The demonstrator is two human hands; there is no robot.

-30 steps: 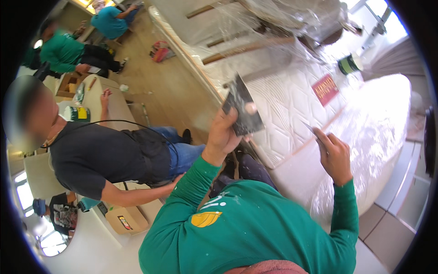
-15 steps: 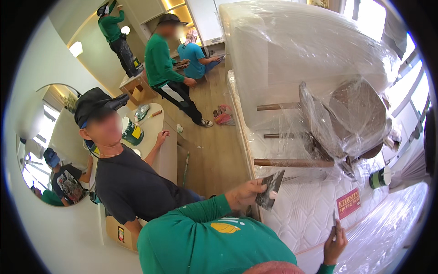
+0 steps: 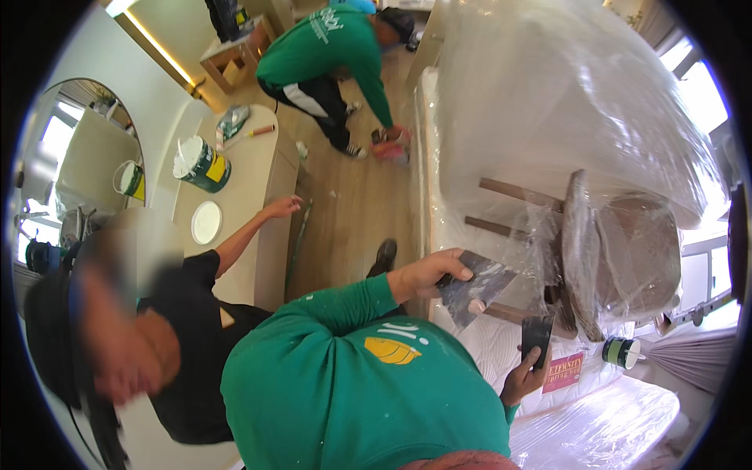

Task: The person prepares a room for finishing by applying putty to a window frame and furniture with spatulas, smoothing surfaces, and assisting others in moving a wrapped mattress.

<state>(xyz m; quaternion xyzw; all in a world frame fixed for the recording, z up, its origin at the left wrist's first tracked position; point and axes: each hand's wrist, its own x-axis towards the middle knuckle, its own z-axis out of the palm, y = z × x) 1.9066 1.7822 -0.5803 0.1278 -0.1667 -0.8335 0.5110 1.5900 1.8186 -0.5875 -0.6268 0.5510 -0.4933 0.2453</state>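
My left hand (image 3: 429, 276) grips a dark, flat putty spreader (image 3: 493, 274) by its edge, thumb on top. Light smears mark its face, and a small pale lump (image 3: 476, 306) sits at its lower edge. To the right and a little lower, my right hand (image 3: 526, 379) is closed round a second, smaller dark spreader (image 3: 536, 335), held upright. The two blades are close but apart, in front of the plastic-wrapped mattress (image 3: 501, 356).
Close at my left stands a person in black (image 3: 196, 352), an arm over the counter (image 3: 258, 188) with its paint bucket (image 3: 205, 166) and white lid (image 3: 207, 222). Beyond, a person in green (image 3: 329, 59) bends to a red bag (image 3: 392, 146). Wrapped chairs (image 3: 580, 243) lie right.
My right hand has risen and come closer to the left, turning its spreader's face into view. The person in green has bent down to the red bag. The view has shifted.
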